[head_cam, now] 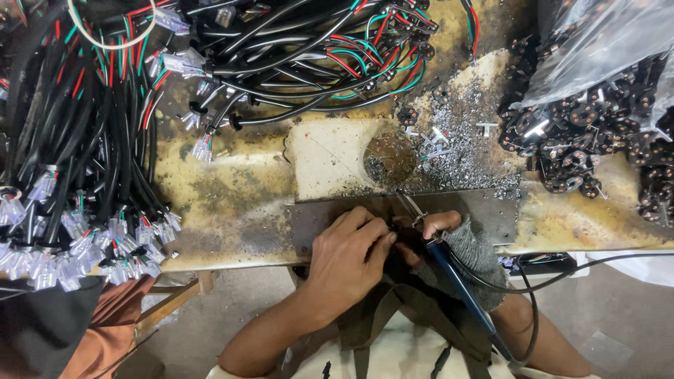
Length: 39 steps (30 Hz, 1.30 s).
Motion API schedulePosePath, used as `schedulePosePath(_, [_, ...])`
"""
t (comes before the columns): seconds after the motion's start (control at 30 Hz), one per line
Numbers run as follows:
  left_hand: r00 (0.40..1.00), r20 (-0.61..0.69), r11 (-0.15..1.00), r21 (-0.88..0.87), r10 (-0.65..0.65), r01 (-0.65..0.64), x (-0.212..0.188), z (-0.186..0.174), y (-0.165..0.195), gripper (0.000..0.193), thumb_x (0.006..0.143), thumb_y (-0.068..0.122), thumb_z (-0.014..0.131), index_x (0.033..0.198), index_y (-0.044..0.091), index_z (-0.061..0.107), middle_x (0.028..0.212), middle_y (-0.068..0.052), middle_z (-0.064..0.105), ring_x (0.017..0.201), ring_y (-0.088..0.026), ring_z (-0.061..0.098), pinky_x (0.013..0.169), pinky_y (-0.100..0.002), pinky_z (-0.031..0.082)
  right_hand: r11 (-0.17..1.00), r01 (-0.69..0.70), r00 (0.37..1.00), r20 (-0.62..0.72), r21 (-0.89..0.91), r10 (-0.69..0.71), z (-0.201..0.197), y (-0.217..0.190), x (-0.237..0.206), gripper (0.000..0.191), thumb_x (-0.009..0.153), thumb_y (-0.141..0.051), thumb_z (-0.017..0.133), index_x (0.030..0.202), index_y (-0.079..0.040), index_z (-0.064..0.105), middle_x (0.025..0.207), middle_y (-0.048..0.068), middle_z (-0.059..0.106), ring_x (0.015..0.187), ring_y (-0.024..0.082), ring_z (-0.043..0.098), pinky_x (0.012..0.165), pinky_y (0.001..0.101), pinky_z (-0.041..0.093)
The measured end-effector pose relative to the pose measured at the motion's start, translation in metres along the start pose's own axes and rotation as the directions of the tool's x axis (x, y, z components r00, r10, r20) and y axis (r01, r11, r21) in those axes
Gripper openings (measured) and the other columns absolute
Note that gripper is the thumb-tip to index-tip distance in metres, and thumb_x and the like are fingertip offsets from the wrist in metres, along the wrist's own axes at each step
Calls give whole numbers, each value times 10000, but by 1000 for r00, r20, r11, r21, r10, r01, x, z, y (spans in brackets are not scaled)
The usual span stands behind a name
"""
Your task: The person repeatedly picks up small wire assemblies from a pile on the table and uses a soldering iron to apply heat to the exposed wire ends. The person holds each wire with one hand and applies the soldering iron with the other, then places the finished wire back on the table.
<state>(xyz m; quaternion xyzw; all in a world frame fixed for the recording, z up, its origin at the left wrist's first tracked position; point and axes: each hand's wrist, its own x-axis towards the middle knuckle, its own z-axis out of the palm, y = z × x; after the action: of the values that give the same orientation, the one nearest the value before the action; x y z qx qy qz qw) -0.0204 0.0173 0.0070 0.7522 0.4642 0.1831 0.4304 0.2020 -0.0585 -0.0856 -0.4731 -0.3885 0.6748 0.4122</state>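
Head view, nearest me: my left hand (347, 256) pinches a small dark part, too small to make out, on the grey metal plate (323, 217) at the counter (232, 189) edge, touching my gloved right hand (460, 242). That hand grips a blue-handled soldering iron (449, 270), tip toward 11 o'clock. Farther off lie solder scraps (460, 151) at 12 o'clock, black round connectors (583, 133) at 2, and wire harnesses (91, 140) at 9 to 11.
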Motion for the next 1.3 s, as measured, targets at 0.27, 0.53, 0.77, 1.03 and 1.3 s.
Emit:
schedulePosePath(0.27, [998,-59,999,49,-6,9,7,4,5,100,859,148,712,833,72,652,863,-112,604,802,-347,633,673,-472,501,700,340,779,-229,-628,-584,30,-11,-22,341,912,-68,736,1109,37,478,967,82,654,843,124,646,743,204,502])
schedulePosePath(0.53, [991,-125,998,34,48,-44,4,13,-5,120,870,144,711,832,74,620,853,-102,586,795,-335,631,639,-459,505,342,552,686,181,-760,-705,6,-2,-38,283,851,-24,715,1068,-150,583,820,46,651,679,195,631,605,313,511])
schedulePosePath(0.77, [995,-32,994,58,97,-95,6,9,-9,153,871,154,705,854,69,579,872,-114,562,831,-350,640,653,-480,503,466,529,628,-43,-709,-777,9,23,-37,332,760,42,743,1005,-117,586,782,4,627,626,113,631,532,249,498])
schedulePosePath(1.03, [997,-6,997,30,71,-70,7,8,-10,156,854,146,718,849,65,584,864,-116,563,798,-350,639,646,-474,497,420,571,630,49,-706,-775,0,28,-41,330,793,59,764,1030,-91,589,771,13,648,606,120,655,533,256,513])
schedulePosePath(1.3, [997,-26,998,12,68,-68,6,10,-12,161,839,157,722,825,75,584,848,-105,566,799,-335,651,634,-468,504,600,479,705,-126,-641,-698,10,9,-40,303,806,78,712,1010,-104,581,719,31,631,577,137,624,540,256,512])
